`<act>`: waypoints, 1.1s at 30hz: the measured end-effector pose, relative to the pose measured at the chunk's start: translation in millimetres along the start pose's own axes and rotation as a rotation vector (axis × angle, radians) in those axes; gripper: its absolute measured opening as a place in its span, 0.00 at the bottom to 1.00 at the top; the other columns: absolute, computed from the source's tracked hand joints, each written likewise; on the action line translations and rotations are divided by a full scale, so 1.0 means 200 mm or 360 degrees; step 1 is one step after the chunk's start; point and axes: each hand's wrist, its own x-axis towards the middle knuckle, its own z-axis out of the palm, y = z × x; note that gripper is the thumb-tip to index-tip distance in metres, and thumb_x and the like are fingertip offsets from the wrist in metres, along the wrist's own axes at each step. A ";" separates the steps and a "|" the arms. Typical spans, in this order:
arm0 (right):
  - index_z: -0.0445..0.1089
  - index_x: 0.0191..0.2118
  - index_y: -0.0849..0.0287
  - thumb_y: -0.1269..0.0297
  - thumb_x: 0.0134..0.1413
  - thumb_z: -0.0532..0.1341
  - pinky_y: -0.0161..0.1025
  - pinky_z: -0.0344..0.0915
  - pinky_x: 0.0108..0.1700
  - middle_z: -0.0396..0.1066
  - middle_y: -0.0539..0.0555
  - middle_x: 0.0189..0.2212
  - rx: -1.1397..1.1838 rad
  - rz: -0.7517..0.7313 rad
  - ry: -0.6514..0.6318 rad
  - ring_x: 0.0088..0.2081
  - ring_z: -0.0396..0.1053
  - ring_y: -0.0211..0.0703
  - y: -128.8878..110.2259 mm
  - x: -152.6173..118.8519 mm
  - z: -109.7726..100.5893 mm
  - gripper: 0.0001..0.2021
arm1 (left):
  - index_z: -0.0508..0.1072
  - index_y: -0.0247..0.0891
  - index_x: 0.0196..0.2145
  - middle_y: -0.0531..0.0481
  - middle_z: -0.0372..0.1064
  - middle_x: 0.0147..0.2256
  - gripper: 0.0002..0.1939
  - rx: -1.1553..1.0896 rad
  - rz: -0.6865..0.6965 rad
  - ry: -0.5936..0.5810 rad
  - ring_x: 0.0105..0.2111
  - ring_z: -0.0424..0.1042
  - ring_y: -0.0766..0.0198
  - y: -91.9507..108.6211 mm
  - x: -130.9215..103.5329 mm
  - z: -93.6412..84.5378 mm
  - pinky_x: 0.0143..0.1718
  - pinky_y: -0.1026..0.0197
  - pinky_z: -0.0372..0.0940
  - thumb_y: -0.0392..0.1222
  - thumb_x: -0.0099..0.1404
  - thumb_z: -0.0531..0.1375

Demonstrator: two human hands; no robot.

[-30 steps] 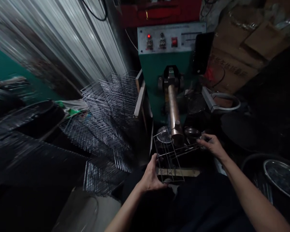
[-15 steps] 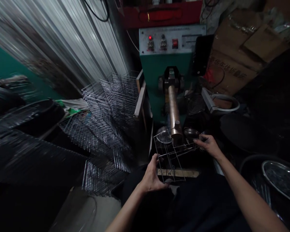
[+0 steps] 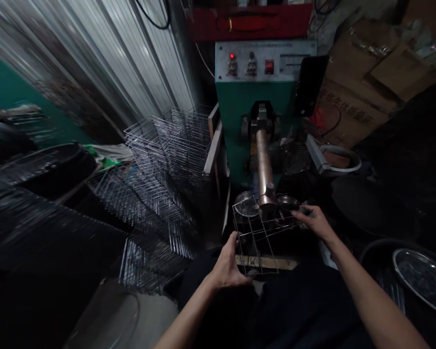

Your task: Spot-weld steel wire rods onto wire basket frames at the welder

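A small wire rack (image 3: 252,231) is held below the copper-coloured arm (image 3: 265,167) of a green machine. My left hand (image 3: 228,264) grips its left side, thumb low and fingers at the upper edge. On the right, my right hand (image 3: 311,220) pinches the rack's far right end, beside a small round metal dish (image 3: 288,202). The tip of the copper arm overlaps the rack's upper wires; whether they touch I cannot tell. Another shiny round dish (image 3: 246,204) lies behind the rack's left part.
Stacked wire racks (image 3: 167,160) stand at the left. The green machine (image 3: 236,116) has a control panel (image 3: 287,60) with a red light. A black phone (image 3: 311,85) is fixed at its right. Cardboard boxes (image 3: 352,106) and a tub with a metal tray (image 3: 427,278) are at the right.
The view has shifted slightly, so the machine appears a little further right and lower. Both hands keep the same hold on the wire rack.
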 end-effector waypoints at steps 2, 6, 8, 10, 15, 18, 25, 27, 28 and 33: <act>0.57 0.20 0.57 0.35 0.44 0.71 0.36 0.50 0.27 0.53 0.46 0.20 -0.0025 -0.0025 0.0009 0.24 0.51 0.35 0.00 0.00 0.00 0.32 | 0.44 0.46 0.68 0.38 0.60 0.61 0.65 0.0038 0.0032 0.0018 0.61 0.66 0.34 -0.01 0.00 0.00 0.63 0.30 0.62 0.45 0.38 0.74; 0.56 0.20 0.57 0.34 0.45 0.70 0.37 0.48 0.28 0.51 0.46 0.20 -0.0117 -0.0071 0.0030 0.25 0.50 0.35 0.02 0.02 -0.01 0.33 | 0.49 0.41 0.66 0.39 0.63 0.57 0.58 0.0103 0.0114 0.0017 0.57 0.70 0.40 0.01 0.01 0.00 0.63 0.36 0.64 0.45 0.41 0.73; 0.55 0.20 0.57 0.33 0.45 0.69 0.37 0.48 0.28 0.51 0.46 0.20 -0.0144 -0.0083 0.0035 0.25 0.50 0.35 0.04 0.03 -0.02 0.33 | 0.49 0.39 0.66 0.38 0.63 0.57 0.58 0.0114 0.0127 0.0020 0.57 0.70 0.41 0.01 0.02 0.00 0.63 0.37 0.64 0.46 0.41 0.73; 0.55 0.19 0.57 0.33 0.45 0.69 0.37 0.48 0.28 0.51 0.46 0.20 -0.0154 -0.0088 0.0041 0.25 0.51 0.36 0.04 0.03 -0.02 0.33 | 0.47 0.39 0.66 0.36 0.61 0.59 0.60 0.0128 0.0134 0.0042 0.59 0.68 0.39 0.01 0.02 0.00 0.63 0.37 0.64 0.46 0.41 0.73; 0.56 0.20 0.57 0.33 0.46 0.68 0.37 0.50 0.28 0.52 0.46 0.20 -0.0177 -0.0090 0.0035 0.25 0.52 0.36 0.05 0.04 -0.03 0.32 | 0.50 0.40 0.65 0.39 0.63 0.57 0.57 0.0144 0.0213 0.0055 0.57 0.69 0.42 -0.02 0.03 0.02 0.61 0.40 0.67 0.46 0.42 0.72; 0.55 0.20 0.57 0.34 0.46 0.69 0.36 0.49 0.29 0.51 0.46 0.20 -0.0180 -0.0096 0.0058 0.25 0.51 0.35 0.05 0.05 -0.03 0.32 | 0.47 0.39 0.66 0.39 0.62 0.57 0.60 0.0136 0.0229 0.0056 0.57 0.69 0.43 -0.01 0.04 0.01 0.62 0.41 0.67 0.46 0.41 0.73; 0.56 0.19 0.57 0.34 0.44 0.69 0.36 0.49 0.28 0.52 0.45 0.20 -0.0134 -0.0067 0.0077 0.25 0.51 0.35 0.03 0.05 -0.01 0.32 | 0.57 0.45 0.57 0.46 0.65 0.49 0.46 0.0136 0.0268 0.0039 0.47 0.72 0.50 0.07 0.09 -0.02 0.52 0.44 0.72 0.46 0.44 0.73; 0.54 0.18 0.57 0.34 0.43 0.69 0.36 0.49 0.28 0.50 0.45 0.19 -0.0150 -0.0097 0.0095 0.25 0.50 0.35 0.02 0.05 -0.01 0.33 | 0.56 0.44 0.57 0.46 0.65 0.49 0.47 0.0122 0.0264 0.0042 0.48 0.72 0.49 0.09 0.08 -0.02 0.53 0.43 0.71 0.46 0.42 0.73; 0.54 0.18 0.57 0.34 0.43 0.69 0.36 0.50 0.28 0.50 0.45 0.19 -0.0149 -0.0105 0.0101 0.25 0.50 0.35 0.02 0.04 -0.01 0.33 | 0.56 0.43 0.57 0.46 0.65 0.49 0.47 0.0113 0.0253 0.0046 0.48 0.72 0.49 0.10 0.07 -0.01 0.54 0.42 0.71 0.45 0.42 0.73; 0.68 0.26 0.59 0.39 0.51 0.68 0.37 0.60 0.32 0.64 0.49 0.24 -0.0117 -0.0100 -0.0128 0.29 0.61 0.40 -0.02 -0.13 -0.14 0.25 | 0.55 0.45 0.58 0.45 0.67 0.50 0.50 -0.0226 0.0021 0.0005 0.49 0.73 0.49 0.23 -0.08 -0.06 0.53 0.45 0.72 0.46 0.41 0.75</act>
